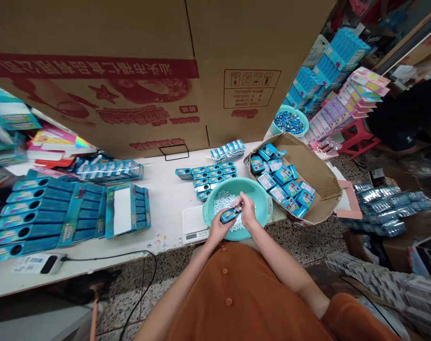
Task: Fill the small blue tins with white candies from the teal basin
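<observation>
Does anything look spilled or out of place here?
Yes: small colored bits lie scattered on the white table beside the digital scale, outside the teal basin; too small to identify, but they look spilled.

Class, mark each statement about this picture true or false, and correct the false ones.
1. The left hand holds a small blue tin. True.
2. The teal basin is full of blue tins. False: it holds small white candies.
3. A digital scale sits to the left of the basin. True.
4. The right hand rests flat on the table. False: it is raised over the basin, its fingers at the tin.
</observation>
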`<act>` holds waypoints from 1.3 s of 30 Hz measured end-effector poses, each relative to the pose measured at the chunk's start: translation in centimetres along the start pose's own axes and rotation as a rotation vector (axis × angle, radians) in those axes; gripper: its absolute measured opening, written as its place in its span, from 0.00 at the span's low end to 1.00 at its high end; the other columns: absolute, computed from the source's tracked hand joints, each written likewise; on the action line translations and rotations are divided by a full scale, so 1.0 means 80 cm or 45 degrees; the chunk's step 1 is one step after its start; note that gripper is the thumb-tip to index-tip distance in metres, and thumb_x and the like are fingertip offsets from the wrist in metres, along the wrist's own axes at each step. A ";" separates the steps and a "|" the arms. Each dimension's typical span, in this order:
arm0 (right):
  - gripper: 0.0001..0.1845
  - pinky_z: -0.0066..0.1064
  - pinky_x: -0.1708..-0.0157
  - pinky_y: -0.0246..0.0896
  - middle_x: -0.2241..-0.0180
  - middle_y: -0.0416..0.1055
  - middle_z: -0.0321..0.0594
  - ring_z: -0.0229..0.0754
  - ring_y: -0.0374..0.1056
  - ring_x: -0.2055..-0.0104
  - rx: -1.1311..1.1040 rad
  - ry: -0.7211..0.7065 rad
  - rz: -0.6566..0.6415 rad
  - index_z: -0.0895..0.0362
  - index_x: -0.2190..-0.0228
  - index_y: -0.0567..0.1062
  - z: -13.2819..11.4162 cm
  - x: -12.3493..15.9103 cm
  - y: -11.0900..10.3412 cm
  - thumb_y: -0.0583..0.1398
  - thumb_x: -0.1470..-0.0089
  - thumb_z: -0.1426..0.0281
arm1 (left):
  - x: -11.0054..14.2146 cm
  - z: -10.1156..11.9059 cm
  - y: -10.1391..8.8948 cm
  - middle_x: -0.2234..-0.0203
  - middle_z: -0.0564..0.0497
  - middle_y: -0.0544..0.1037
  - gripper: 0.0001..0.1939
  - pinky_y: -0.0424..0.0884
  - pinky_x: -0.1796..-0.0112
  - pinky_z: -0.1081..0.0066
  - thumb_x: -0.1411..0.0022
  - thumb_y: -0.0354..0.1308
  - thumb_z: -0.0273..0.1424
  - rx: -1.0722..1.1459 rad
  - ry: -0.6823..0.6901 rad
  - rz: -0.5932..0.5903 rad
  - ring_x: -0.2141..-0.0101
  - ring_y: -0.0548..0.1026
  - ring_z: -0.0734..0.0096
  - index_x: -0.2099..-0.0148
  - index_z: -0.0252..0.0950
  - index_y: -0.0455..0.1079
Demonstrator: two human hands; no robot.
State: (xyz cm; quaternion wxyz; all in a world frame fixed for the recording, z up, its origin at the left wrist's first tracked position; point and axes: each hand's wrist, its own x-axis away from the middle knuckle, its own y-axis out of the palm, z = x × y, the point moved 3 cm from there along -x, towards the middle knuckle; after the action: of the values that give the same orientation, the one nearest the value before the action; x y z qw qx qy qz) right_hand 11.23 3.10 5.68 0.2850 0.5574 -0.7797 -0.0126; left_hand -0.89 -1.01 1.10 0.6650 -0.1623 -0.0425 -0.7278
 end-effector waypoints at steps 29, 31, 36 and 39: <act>0.09 0.36 0.55 0.57 0.68 0.72 0.39 0.45 0.65 0.62 0.952 -0.243 -0.230 0.52 0.71 0.76 0.063 -0.063 -0.071 0.58 0.49 0.61 | 0.032 -0.014 -0.031 0.58 0.46 0.72 0.20 0.65 0.49 0.59 0.52 0.65 0.36 -0.093 0.127 0.062 0.53 0.71 0.61 0.56 0.38 0.71; 0.10 0.38 0.50 0.54 0.61 0.71 0.41 0.47 0.64 0.57 1.237 -0.341 -0.442 0.52 0.63 0.75 0.079 -0.076 -0.065 0.57 0.47 0.65 | 0.040 -0.019 -0.045 0.54 0.45 0.69 0.20 0.63 0.47 0.57 0.53 0.66 0.37 -0.153 0.109 0.171 0.50 0.69 0.59 0.57 0.39 0.72; 0.20 0.39 0.47 0.50 0.50 0.66 0.47 0.49 0.58 0.48 1.803 -0.649 -0.871 0.54 0.49 0.67 0.104 -0.098 -0.014 0.53 0.43 0.68 | 0.046 -0.038 -0.075 0.38 0.45 0.50 0.20 0.53 0.41 0.53 0.54 0.66 0.38 -0.255 0.010 0.447 0.39 0.55 0.52 0.57 0.39 0.72; 0.18 0.41 0.49 0.50 0.52 0.66 0.50 0.52 0.58 0.50 2.002 -0.726 -0.953 0.55 0.51 0.70 0.114 -0.102 0.007 0.53 0.42 0.65 | 0.041 -0.055 -0.080 0.36 0.45 0.47 0.21 0.55 0.42 0.54 0.54 0.66 0.38 -0.142 -0.133 0.416 0.39 0.54 0.53 0.56 0.38 0.71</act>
State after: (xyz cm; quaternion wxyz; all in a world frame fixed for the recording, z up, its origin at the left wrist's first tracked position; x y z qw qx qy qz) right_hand 8.35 7.75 -5.33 -0.4024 0.7829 -0.3732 0.2931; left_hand -8.17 -4.61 -1.10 0.7613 -0.2415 -0.0097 -0.6017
